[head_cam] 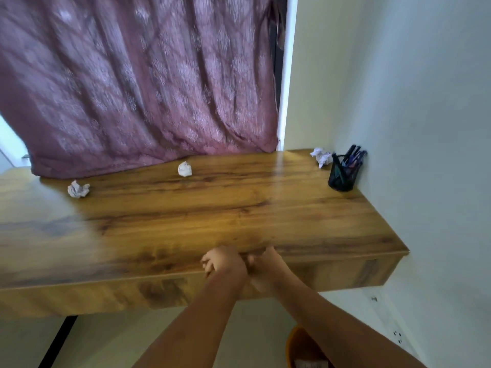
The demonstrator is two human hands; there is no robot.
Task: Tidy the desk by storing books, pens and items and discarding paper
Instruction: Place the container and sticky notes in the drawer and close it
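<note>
wooden desk (186,221) front edge: left hand (224,262), right hand (265,272) together (grip unclear); paper balls (184,169) far back.

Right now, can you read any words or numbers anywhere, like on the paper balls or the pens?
None can be read.
On the paper balls: nothing legible.
On the pens in the mesh cup: any print is too small and blurred.

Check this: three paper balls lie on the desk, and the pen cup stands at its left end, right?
No. The head view shows the pen cup at the right end of the desk, by the wall. Three paper balls do lie on the desk.
</note>
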